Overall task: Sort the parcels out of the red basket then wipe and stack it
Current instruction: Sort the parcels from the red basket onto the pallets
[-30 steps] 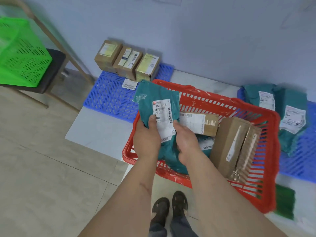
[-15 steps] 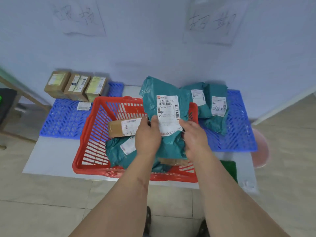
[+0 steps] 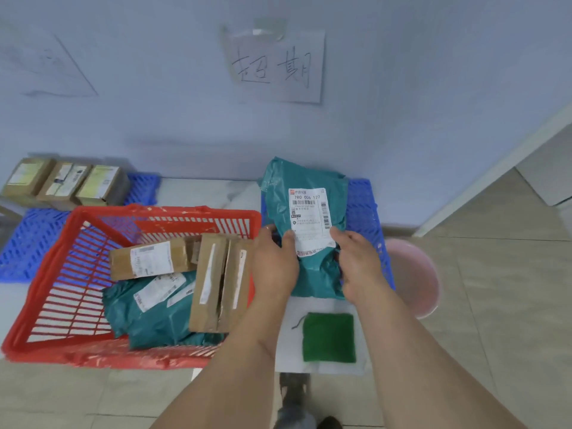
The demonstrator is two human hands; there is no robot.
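Both hands hold one teal poly mailer (image 3: 309, 274) upright over the right blue pallet (image 3: 362, 212), label side facing the camera; judged, so the label can be read before it is sorted. Left hand (image 3: 274, 267) grips the mailer's left edge, thumb lying on the white shipping label (image 3: 309, 221); right hand (image 3: 359, 264) pinches the right edge, fingers curled behind the bag. The mailer is clear of the red basket (image 3: 46, 292), just beyond its right rim, below a handwritten paper sign (image 3: 275, 66) taped to the wall; probably this pallet is the place that sign marks. The red basket sits on the pale floor slab, between the two pallets, not yet emptied: a flat cardboard box (image 3: 148, 258) lies at its back, a taller taped carton (image 3: 219, 283) leans against the right wall, and at least one more teal mailer (image 3: 161, 311) lies beneath them. On the left blue pallet (image 3: 28, 243), three small cartons (image 3: 62, 181) stand in a row at the back edge against the wall; sorted by type, it seems. A folded green cloth (image 3: 329, 337) lies on the slab near its front right corner, beside a pink bucket (image 3: 414, 274), likely ready for the wiping step. Sorting stage; wiping and stacking not begun.
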